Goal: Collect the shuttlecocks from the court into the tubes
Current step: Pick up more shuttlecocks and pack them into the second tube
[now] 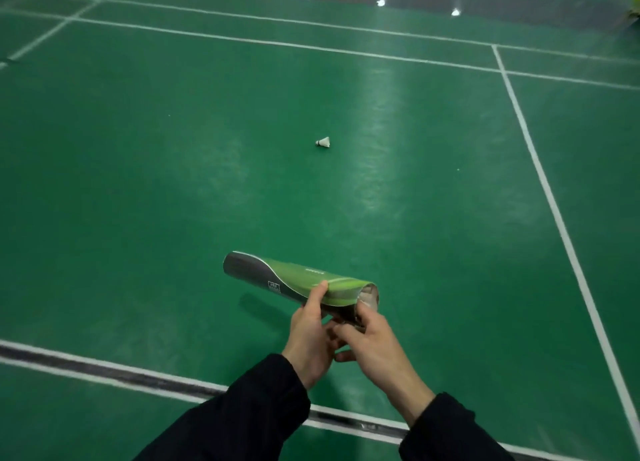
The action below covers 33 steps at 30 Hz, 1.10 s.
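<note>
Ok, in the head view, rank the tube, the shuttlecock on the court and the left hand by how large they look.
1. Tube, largest in the picture.
2. Left hand, clearly smaller than the tube it holds.
3. Shuttlecock, smallest, though it lies much farther from the camera, which shrinks it in the picture.

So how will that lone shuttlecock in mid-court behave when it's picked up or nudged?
The shuttlecock lies on its side on the green court, so a nudge would probably swing it round its cork end rather than roll it straight. It looks small and feathery, likely very light. The white skirt seems crushable, so a gentle pinch is advisable.
</note>
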Each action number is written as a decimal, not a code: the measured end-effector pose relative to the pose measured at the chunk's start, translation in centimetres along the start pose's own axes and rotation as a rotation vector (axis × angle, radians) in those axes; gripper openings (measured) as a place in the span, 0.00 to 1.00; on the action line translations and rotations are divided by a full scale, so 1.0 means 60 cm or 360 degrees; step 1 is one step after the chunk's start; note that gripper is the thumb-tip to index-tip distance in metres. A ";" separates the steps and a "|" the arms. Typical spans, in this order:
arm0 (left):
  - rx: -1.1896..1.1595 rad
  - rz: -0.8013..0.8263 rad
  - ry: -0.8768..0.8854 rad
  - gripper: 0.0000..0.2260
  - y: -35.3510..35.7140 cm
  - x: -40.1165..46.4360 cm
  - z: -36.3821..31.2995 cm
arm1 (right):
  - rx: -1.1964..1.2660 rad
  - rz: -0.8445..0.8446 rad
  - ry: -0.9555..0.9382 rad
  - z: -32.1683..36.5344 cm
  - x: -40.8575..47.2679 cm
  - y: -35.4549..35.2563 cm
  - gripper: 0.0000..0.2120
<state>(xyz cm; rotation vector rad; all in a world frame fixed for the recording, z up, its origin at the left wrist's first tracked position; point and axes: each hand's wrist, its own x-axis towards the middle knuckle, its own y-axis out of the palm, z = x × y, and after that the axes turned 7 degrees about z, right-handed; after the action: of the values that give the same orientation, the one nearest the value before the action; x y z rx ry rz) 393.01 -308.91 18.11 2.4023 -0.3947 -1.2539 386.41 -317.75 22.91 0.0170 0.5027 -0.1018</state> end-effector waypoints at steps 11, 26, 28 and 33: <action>0.0022 0.0133 0.0098 0.28 0.159 0.066 -0.283 | -0.0168 -0.0116 -0.0154 0.274 0.157 -0.077 0.13; -0.0030 -0.0057 0.0219 0.20 0.404 0.463 -0.711 | -0.0123 0.0039 -0.0159 0.590 0.654 -0.327 0.12; -0.0038 -0.0094 0.0208 0.18 0.411 0.529 -0.752 | -0.0150 0.0058 -0.0093 0.603 0.734 -0.346 0.12; -0.0091 -0.0162 0.0101 0.16 0.412 0.724 -0.851 | -0.0147 0.0007 0.0044 0.625 0.951 -0.381 0.11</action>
<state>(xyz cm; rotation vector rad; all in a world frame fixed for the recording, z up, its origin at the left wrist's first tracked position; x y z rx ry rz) 457.93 -337.93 25.12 2.4333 -0.2177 -1.2106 451.81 -347.36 28.46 -0.0708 0.5344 -0.0742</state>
